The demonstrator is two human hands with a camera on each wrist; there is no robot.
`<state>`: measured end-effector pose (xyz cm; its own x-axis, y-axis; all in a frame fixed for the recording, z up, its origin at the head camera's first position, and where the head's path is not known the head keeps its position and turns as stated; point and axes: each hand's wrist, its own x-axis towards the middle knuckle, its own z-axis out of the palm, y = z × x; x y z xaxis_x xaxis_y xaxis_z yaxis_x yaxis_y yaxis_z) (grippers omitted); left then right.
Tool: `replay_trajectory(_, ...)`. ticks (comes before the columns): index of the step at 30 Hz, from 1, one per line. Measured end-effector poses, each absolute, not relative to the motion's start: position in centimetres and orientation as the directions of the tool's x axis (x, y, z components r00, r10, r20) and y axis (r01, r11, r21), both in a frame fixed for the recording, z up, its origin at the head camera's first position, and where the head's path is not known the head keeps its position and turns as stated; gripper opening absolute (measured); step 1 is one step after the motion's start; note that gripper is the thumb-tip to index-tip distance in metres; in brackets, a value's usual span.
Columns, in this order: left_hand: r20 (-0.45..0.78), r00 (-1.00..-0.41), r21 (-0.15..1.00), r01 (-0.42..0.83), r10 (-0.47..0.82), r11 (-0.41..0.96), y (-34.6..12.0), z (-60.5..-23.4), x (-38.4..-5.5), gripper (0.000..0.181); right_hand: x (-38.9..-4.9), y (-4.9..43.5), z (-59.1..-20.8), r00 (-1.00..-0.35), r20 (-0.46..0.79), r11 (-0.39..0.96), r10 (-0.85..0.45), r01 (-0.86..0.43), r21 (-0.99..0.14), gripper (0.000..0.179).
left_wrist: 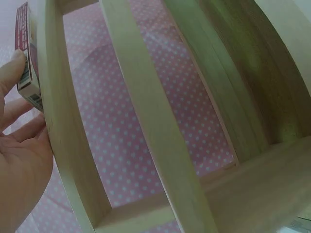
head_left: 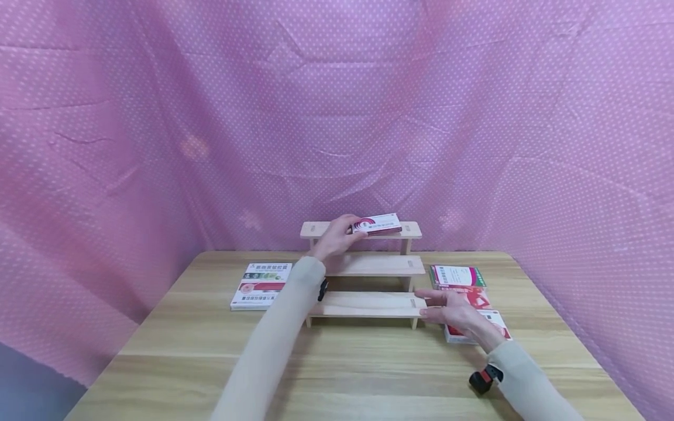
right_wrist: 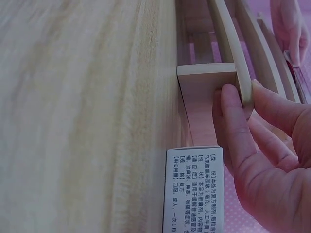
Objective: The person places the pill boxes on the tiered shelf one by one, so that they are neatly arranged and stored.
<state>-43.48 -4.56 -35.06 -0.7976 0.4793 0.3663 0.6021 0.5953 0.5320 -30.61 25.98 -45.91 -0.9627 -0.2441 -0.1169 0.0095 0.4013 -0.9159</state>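
Observation:
A three-tier wooden shelf (head_left: 368, 305) stands at the middle of the table. On its top tier lies a white and dark-red medicine box (head_left: 380, 223), tilted a little. My left hand (head_left: 337, 237) pinches the left end of that box between thumb and fingers; the left wrist view shows the thumb on the box's (left_wrist: 30, 77) edge, with fingers beside the top board. At the lowest tier's right end, my right hand (head_left: 454, 313) pinches the board edge; in the right wrist view its thumb lies above the board and its fingers beneath.
Left of the shelf lie flat medicine boxes (head_left: 267, 271), partly behind the left sleeve. On the right are a green-edged box (head_left: 457, 276), a red box (head_left: 476, 297) and a white-red box (head_left: 495, 320) near the right hand. A pink dotted cloth (head_left: 337, 117) hangs behind the table (head_left: 368, 374).

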Motion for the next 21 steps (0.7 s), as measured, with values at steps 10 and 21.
replay_trajectory(10,0.301,-0.787,0.481,0.613,0.538,0.627,-2.2,-34.6,-43.8,0.045,-30.6,25.8,-45.7,-0.966,-0.137,0.407,-0.222,0.036,-0.913,0.060)
replay_trajectory(21,0.255,-0.821,0.485,0.566,0.511,0.666,-1.7,-34.1,-44.3,0.044,-30.6,25.8,-45.8,-0.965,-0.126,0.416,-0.231,0.020,-0.909,0.059)
